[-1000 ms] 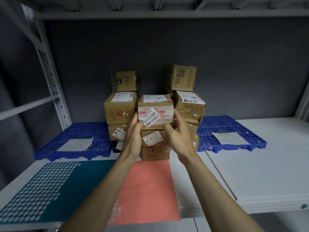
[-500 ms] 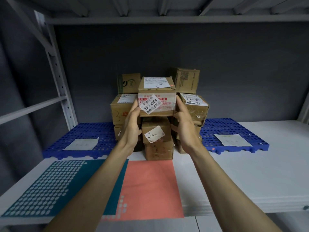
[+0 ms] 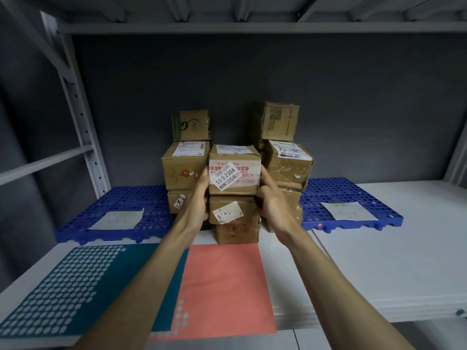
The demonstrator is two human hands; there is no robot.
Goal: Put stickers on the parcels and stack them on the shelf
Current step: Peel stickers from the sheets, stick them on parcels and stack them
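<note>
Both my hands hold a stickered parcel on the middle stack of the shelf.

My left hand [image 3: 199,198] presses against the left side of the parcel [image 3: 234,173] and my right hand [image 3: 271,200] curls round its right side — between them they clasp it. The parcel sits atop the middle stack [image 3: 236,218], its white sticker [image 3: 225,176] on the near face, tilted. Left of the parcel stands a taller pile of boxes [image 3: 185,165]; right of it stands another pile [image 3: 289,165], each topped by a smaller carton. Further left of the parcel lies a blue pallet [image 3: 113,198] carrying a sheet of paper, and further right a second blue pallet [image 3: 353,190] with its own sheet. Nearer me than the parcel, on the shelf [image 3: 391,248], lie a teal dotted mat [image 3: 75,286] and a coral mat [image 3: 225,286] — side by side.
</note>
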